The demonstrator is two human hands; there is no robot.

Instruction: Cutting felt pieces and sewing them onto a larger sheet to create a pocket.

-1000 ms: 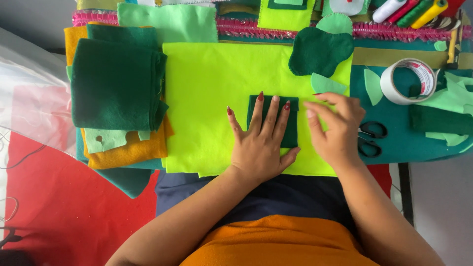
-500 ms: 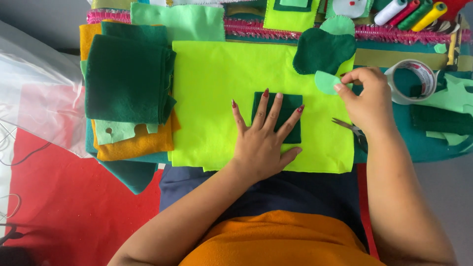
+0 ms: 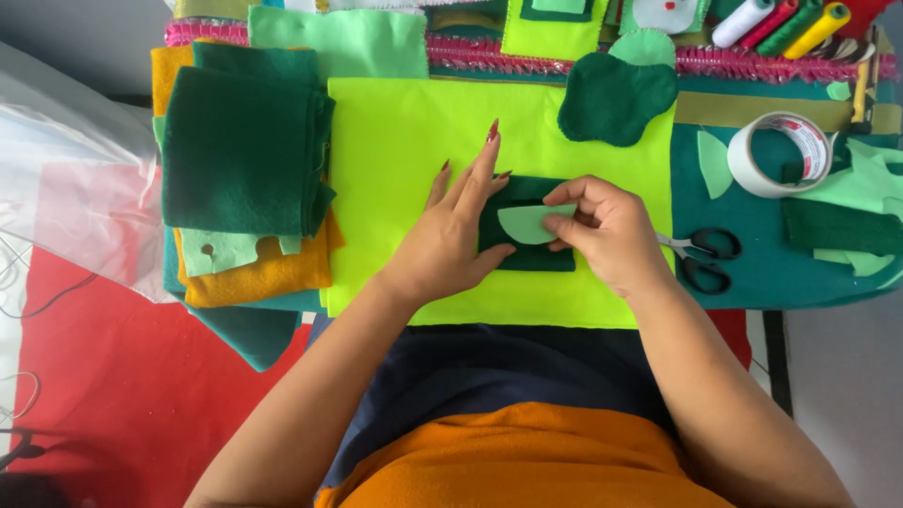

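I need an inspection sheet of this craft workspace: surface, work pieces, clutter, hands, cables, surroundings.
Surface: teal table cover under a lime felt sheet.
Work pieces: dark green rectangle on the lime sheet; light green half-round piece over it.
Clutter: folded felt stack, dark green blob shape, tape roll, scissors, thread spools.
Hands: left hand flat beside the rectangle; right hand pinches the half-round piece.
Cables: thin wires at left.
Surroundings: red floor mat, clear plastic bag.
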